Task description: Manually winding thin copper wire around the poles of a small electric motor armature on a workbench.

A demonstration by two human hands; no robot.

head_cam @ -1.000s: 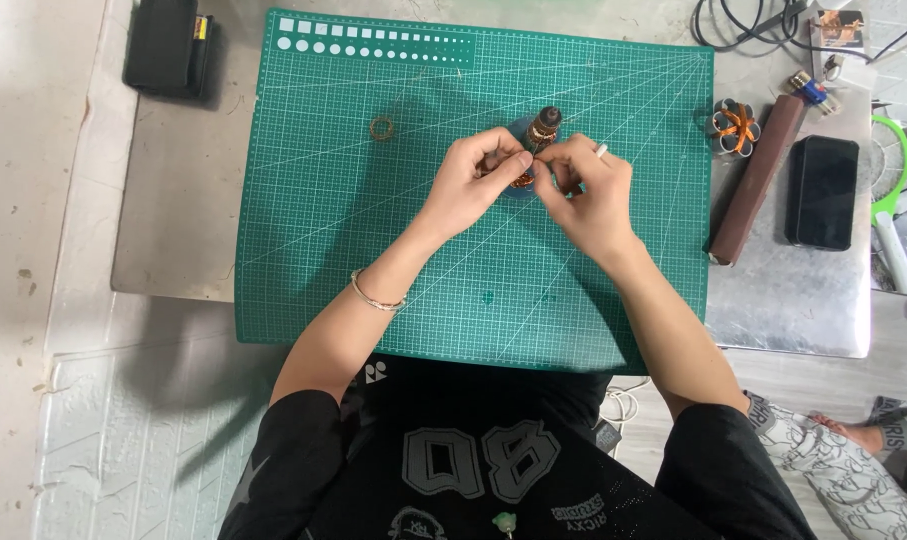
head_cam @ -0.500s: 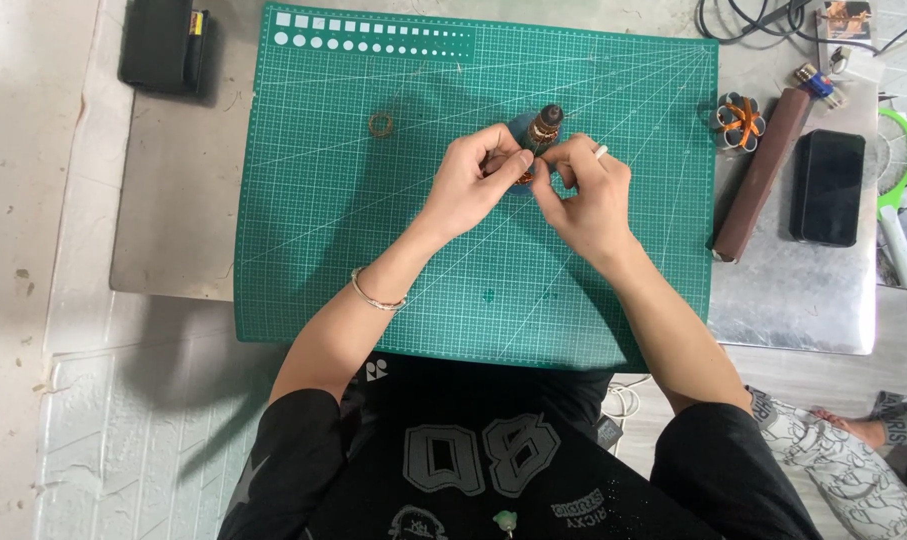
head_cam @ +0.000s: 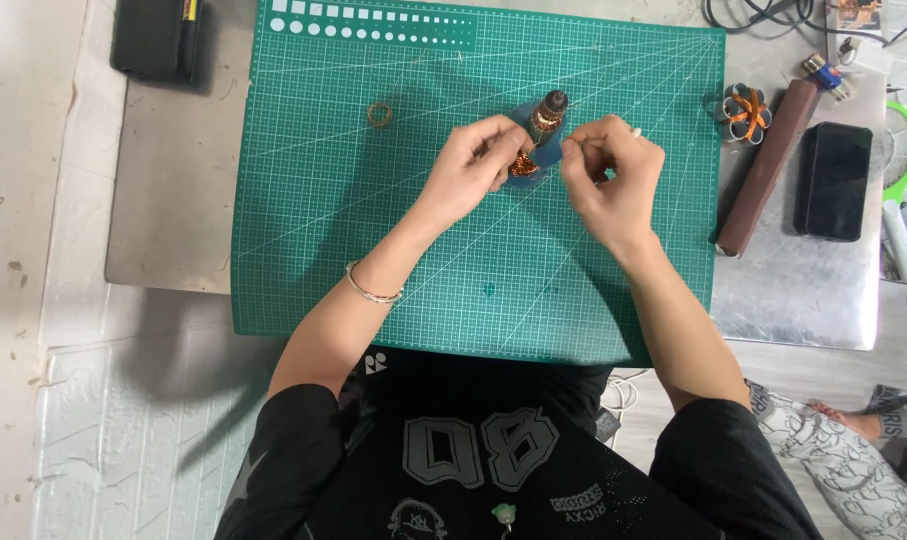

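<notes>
L hand [head_cam: 470,165] pinching copper coil [head_cam: 522,166], green mat [head_cam: 373,220]

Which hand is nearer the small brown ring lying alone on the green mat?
Left. The left hand sits just right of the ring; the right hand is farther right, beyond it.

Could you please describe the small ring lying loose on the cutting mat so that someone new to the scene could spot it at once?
Start from the large green cutting mat that covers most of the metal table. Look in its upper left part, just under the row of white squares and to the left of the left hand. The small ring lies there alone, a tan-brown loop, flat and untouched, unlike the copper-wound part pinched between the fingers.
</notes>
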